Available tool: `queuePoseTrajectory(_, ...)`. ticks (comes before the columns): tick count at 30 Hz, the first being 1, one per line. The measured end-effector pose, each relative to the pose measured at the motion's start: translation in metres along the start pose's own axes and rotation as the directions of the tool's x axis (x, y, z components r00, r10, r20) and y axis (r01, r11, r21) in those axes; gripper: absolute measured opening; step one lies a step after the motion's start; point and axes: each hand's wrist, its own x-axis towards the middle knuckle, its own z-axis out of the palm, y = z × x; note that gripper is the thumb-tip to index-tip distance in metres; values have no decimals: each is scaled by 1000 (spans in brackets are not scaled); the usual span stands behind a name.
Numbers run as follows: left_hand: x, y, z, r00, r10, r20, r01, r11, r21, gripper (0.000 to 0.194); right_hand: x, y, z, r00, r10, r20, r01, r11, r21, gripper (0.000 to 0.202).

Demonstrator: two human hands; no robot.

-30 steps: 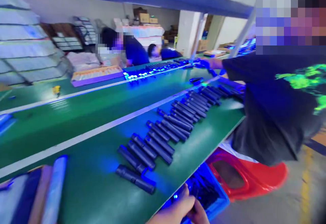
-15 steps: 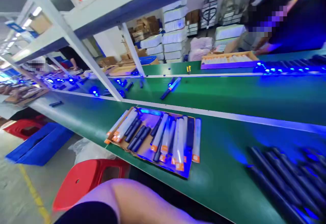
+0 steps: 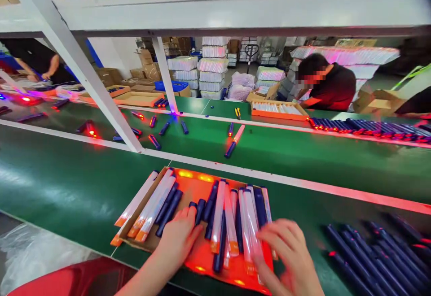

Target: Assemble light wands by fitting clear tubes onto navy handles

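Observation:
A shallow cardboard box (image 3: 132,242) holds dark blue flashlight-like tubes (image 3: 170,213) and white tubes with orange ends (image 3: 222,215). My left hand (image 3: 180,235) reaches into its middle, fingers curled over a pair of dark tubes (image 3: 200,211), whose upper ends show beyond the fingers. At the box's right side is my right hand (image 3: 289,255), thumb and fingers apart, fingertips by the clear-white tubes (image 3: 249,224); whether they touch is unclear. The box interior glows red-orange.
On the bench right, a pile of dark tubes (image 3: 373,255) lies close to my right hand. A white divider (image 3: 256,172) runs behind the box. Beyond lie loose tubes, yellow-handled cutters (image 3: 237,113) and another orange-lit box (image 3: 281,115). A shelf post (image 3: 90,71) slants at left. Co-workers sit opposite.
Both my hands have come into view at the box, the left one onto the dark tubes. The view has swung and levelled. The glow has turned from blue to red.

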Motion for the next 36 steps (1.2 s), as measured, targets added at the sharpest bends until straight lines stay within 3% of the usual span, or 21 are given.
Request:
queuePoseTrajectory(2, 6, 4, 7, 999, 37, -33, -40, 996, -82, 18, 82, -5, 16, 991, -31, 128, 49, 990, -133, 21)
queuePoseTrajectory(3, 8, 2, 9, 997, 56, -57, -63, 989, -134, 18, 123, -3, 26, 970, 54, 237, -4, 978, -208, 20)
queuePoseTrajectory(6, 8, -13, 8, 981, 76, -179, -126, 950, -286, 21, 227, 21, 61, 933, 220, 286, -116, 933, -340, 25)
queuePoseTrajectory(8, 2, -29, 2, 955, 58, -292, -162, 925, -345, 22, 272, 44, 84, 902, 341, 266, -202, 876, -438, 38)
queuePoseTrajectory(10, -5, -46, -8, 921, 28, -388, -180, 915, -361, 22, 297, 66, 99, 862, 444, 245, -264, 805, -531, 44)
queuePoseTrajectory(12, -11, -65, -20, 893, -18, -450, -160, 922, -353, 24, 306, 83, 98, 825, 511, 240, -286, 745, -603, 39)
queuePoseTrajectory(15, -12, -96, -41, 856, -92, -509, -88, 944, -319, 29, 305, 102, 72, 786, 564, 254, -276, 688, -671, 24)
queuePoseTrajectory(17, -4, -116, -53, 842, -116, -526, -52, 954, -295, 31, 305, 106, 55, 779, 575, 249, -266, 663, -699, 19)
queuePoseTrajectory(19, 8, -128, -64, 836, -117, -535, -42, 960, -276, 30, 311, 94, 59, 799, 547, 251, -240, 672, -701, 17)
queuePoseTrajectory(20, 15, -130, -68, 839, -115, -532, -38, 963, -268, 28, 317, 82, 71, 816, 507, 278, -205, 703, -681, 17)
queuePoseTrajectory(22, 29, -125, -72, 853, -109, -511, -30, 966, -256, 25, 329, 43, 117, 841, 369, 395, -83, 810, -580, 19)
queuePoseTrajectory(24, 38, -109, -69, 884, -88, -458, -30, 969, -244, 23, 340, -5, 182, 826, 180, 534, 59, 914, -400, 26)
queuePoseTrajectory(26, 41, -88, -61, 923, -57, -381, -28, 976, -215, 21, 348, -49, 246, 815, 68, 575, 112, 956, -272, 35)
queuePoseTrajectory(28, 37, -72, -52, 947, -63, -316, 14, 988, -155, 20, 354, -75, 292, 817, 72, 573, 86, 966, -243, 42)
queuePoseTrajectory(30, 29, -65, -45, 945, -116, -305, 101, 993, -66, 21, 359, -79, 311, 811, 135, 569, 20, 966, -259, 44)
queuePoseTrajectory(33, 21, -70, -42, 924, -188, -334, 219, 974, 57, 23, 366, -55, 289, 782, 240, 576, -102, 960, -262, 36)
queuePoseTrajectory(36, 21, -75, -41, 942, -219, -254, 266, 949, 170, 21, 362, -25, 228, 768, 308, 561, -239, 951, -194, 30)
